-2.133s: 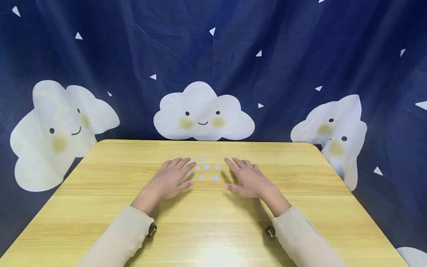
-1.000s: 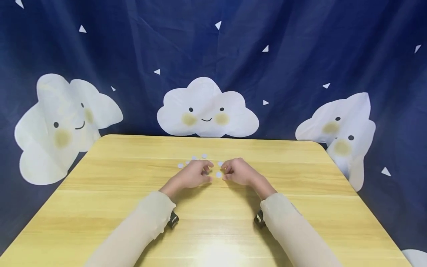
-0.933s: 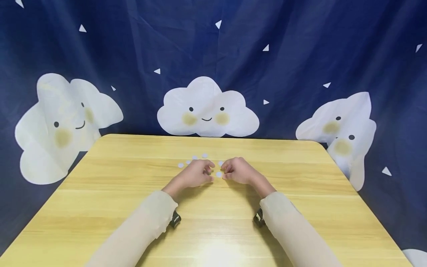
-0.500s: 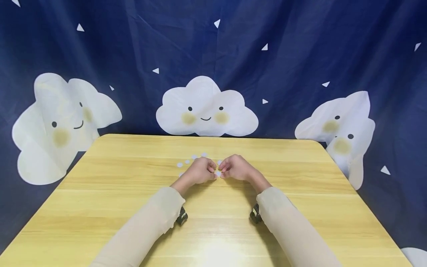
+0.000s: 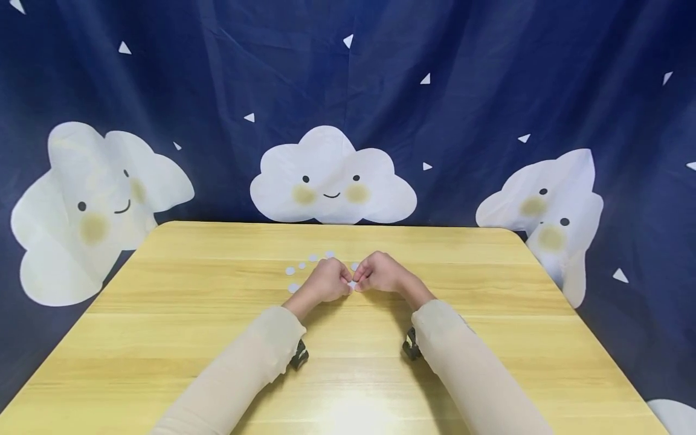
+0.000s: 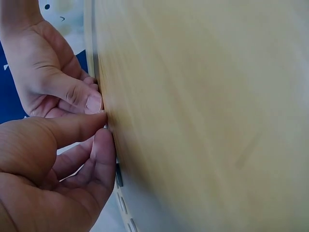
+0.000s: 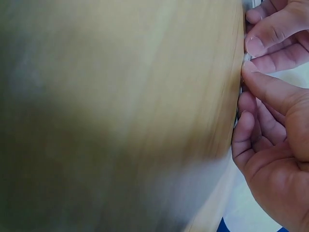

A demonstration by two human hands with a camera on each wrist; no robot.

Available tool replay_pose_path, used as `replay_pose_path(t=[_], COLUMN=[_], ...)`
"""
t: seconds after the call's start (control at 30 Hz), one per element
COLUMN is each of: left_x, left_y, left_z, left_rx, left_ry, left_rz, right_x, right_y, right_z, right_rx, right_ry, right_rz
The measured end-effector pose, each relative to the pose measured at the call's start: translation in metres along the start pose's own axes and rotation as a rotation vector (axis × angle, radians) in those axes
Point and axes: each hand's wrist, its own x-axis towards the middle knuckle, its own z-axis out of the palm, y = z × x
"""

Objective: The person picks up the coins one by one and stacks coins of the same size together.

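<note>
In the head view a flat, coin-like silvery disc (image 5: pixel 352 286) lies on the wooden table (image 5: pixel 348 350), between the tips of both hands. My left hand (image 5: pixel 329 280) curls its thumb and fingers at the disc's left side. From the right, my right hand (image 5: pixel 382 272) does the same. The thumbs nearly meet at the table surface. In the left wrist view the bent left hand (image 6: pixel 63 164) is close below the right. Fingers mostly hide the disc in both wrist views. Another pale disc (image 5: pixel 354 266) shows just behind the fingers.
Several more discs of differing sizes lie in a loose arc left of the hands, among them a near one (image 5: pixel 293 288) and a far one (image 5: pixel 329 254). A dark blue curtain (image 5: pixel 462 121) with white clouds hangs behind the table's far edge.
From spread and apart, both hands have come together and curled their fingers round one disc at the middle. Over the last half second, the left hand has closed in from the left.
</note>
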Motion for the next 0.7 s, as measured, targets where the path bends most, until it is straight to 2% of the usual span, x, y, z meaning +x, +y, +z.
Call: replay_pose_path(t=[0.43, 0.7], left_x=[-0.0039, -0.0081], left_y=[0.0045, 0.0071], left_z=[-0.002, -0.0034], left_rx=[0.004, -0.004], left_ry=[0.005, -0.024], left_rz=[-0.038, -0.042], right_x=[-0.0017, -0.0084], right_y=[-0.0001, 0.0014], right_z=[0.003, 0.0065], right_rx=[0.042, 0.05], right_ry=[0.002, 0.005], right_rz=[0.014, 0.01])
